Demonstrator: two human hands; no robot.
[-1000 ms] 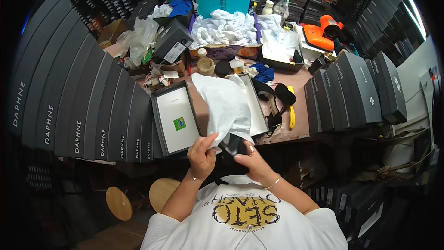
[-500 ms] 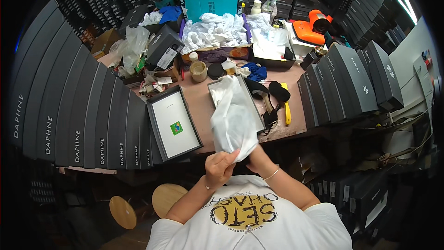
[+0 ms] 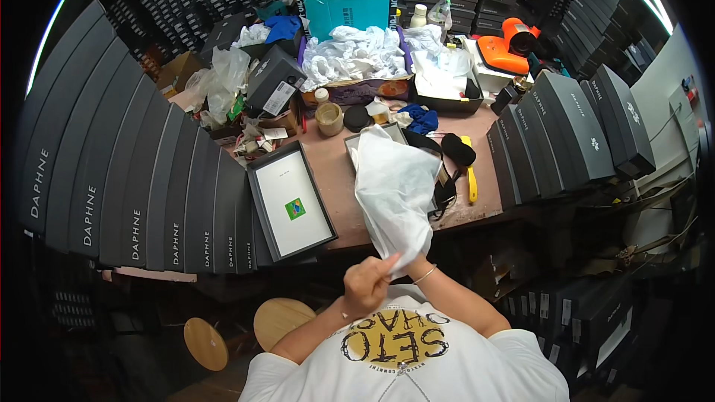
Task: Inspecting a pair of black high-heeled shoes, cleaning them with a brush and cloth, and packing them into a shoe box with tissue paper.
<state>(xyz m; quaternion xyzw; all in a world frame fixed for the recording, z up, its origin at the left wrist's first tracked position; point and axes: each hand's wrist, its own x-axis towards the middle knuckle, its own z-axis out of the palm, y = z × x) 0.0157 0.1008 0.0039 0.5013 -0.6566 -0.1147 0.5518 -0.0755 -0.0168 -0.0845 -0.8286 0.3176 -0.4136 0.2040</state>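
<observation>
A thin white cloth bag (image 3: pixel 395 186) hangs in front of me, over the table's near edge. My left hand (image 3: pixel 368 283) pinches the bag's mouth at its lower edge. My right hand (image 3: pixel 414 259) reaches into that mouth up to the wrist; its fingers are hidden by the cloth. Behind the bag lies an open shoebox (image 3: pixel 356 150), mostly covered by it. A black strappy shoe (image 3: pixel 447 187), partly hidden, sits to the right of the bag. Left of it rests a grey box lid (image 3: pixel 294 167), pale inside with a green sticker.
Dark shoeboxes stand in rows at left (image 3: pixel 160 171) and right (image 3: pixel 562 123). A yellow-handled tool (image 3: pixel 471 175), a black brush-like pad (image 3: pixel 458 150), a jar (image 3: pixel 328 119) and a blue cloth (image 3: pixel 421 117) lie behind. Farther back are a carton of crumpled paper (image 3: pixel 357 56) and an orange device (image 3: pixel 503 52).
The bag has spread wider and flatter, its upper part shifting right over the shoe. My right hand is deeper inside it. My left hand keeps its pinch on the edge.
</observation>
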